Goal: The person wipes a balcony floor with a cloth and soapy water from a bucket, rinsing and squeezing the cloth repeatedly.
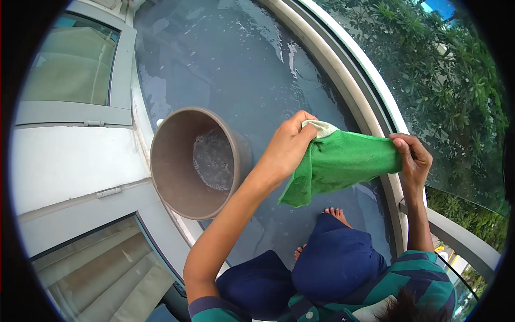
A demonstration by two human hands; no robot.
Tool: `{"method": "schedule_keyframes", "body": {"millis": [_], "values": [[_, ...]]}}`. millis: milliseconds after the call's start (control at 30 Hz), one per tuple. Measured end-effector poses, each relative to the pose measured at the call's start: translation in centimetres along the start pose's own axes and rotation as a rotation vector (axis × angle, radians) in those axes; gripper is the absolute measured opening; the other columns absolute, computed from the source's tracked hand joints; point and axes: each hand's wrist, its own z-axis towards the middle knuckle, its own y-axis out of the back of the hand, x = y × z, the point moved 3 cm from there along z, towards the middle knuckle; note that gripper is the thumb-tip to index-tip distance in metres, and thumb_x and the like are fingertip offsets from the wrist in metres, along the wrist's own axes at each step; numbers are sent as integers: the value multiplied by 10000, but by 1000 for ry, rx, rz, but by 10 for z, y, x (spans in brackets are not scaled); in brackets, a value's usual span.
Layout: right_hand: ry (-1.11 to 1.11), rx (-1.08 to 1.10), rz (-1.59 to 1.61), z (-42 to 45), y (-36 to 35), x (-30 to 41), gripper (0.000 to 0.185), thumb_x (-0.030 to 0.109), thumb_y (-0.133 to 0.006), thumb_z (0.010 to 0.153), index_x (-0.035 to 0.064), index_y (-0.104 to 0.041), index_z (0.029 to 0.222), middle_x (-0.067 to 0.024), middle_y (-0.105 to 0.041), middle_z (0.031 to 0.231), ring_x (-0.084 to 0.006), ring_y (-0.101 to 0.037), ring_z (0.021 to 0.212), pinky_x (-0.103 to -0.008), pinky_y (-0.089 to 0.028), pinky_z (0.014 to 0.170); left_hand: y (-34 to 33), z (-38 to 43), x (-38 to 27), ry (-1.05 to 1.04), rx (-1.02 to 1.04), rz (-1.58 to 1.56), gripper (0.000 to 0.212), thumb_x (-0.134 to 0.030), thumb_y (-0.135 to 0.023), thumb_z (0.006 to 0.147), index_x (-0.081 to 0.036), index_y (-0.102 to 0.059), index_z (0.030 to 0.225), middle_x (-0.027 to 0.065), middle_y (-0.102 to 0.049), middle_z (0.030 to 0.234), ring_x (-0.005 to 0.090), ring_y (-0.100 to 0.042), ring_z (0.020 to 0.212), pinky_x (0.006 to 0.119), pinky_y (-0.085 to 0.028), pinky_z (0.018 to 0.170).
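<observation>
A green cloth [350, 159] with a whitish piece [323, 128] at its upper left corner hangs stretched between my two hands. My left hand [291, 143] pinches it at that pale corner. At the far end, my right hand [412, 155] grips the upper right corner between thumb and fingers. The cloth's lower left part droops in a loose fold. To the left of my left forearm stands a brownish plastic bucket [177, 161], its mouth turned towards me. Bubbly water [214, 159] lies at its bottom.
The grey floor [241, 72] is wet, with puddles and suds. Windows in grey frames [120, 68] line the left wall. A curved ledge [342, 52] and glass railing [442, 153] border the right side, with trees [454, 88] beyond. My bare foot [338, 216] rests on the floor.
</observation>
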Motion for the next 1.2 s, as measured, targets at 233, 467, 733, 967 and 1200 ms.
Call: {"method": "schedule_keyframes", "body": {"millis": [233, 467, 733, 967, 1200], "values": [[174, 326, -625, -51, -92, -136, 638, 412, -614, 845, 149, -384, 1378, -131, -301, 1443, -357, -291, 1308, -545, -231, 1045, 98, -42, 12, -270, -1070, 1087, 740, -193, -717, 756, -42, -330, 1368, 161, -429, 1298, 330, -388, 1235, 466, -306, 997], [530, 927, -670, -144, -185, -205, 646, 435, -542, 869, 218, -298, 1426, -69, -139, 1527, -326, -150, 1394, -552, -156, 1101, 228, -232, 240, 556, -1459, 87, 793, -157, -706, 653, 42, -337, 1325, 194, -475, 1228, 351, -472, 1144, 438, -382, 987], [1466, 1692, 107, -277, -284, -168, 606, 473, -499, 870, 212, -357, 1398, -31, -187, 1519, -264, -128, 1406, -510, -75, 1139, 203, -186, 227, 310, -1088, -888, 477, -60, -533, 647, 44, -476, 1108, 159, -542, 1087, 320, -563, 991, 423, -490, 895], [1210, 1574, 253, -367, -455, -87, 849, 595, -622, 724, 172, -345, 1406, -92, -164, 1517, -311, -104, 1403, -479, -58, 1143, 173, -174, 192, 225, -1274, -1048, 449, 19, -505, 628, 47, -488, 1075, 163, -544, 1103, 326, -562, 1020, 455, -492, 906], [656, 1379, -207, -169, -552, -57, 747, 573, -529, 806, 180, -337, 1411, -57, -224, 1504, -292, -159, 1391, -458, -132, 1132, 157, -229, 163, 234, -1452, -1043, 514, 33, -501, 625, 38, -481, 1139, 147, -544, 1158, 334, -550, 1068, 481, -459, 963]]}}
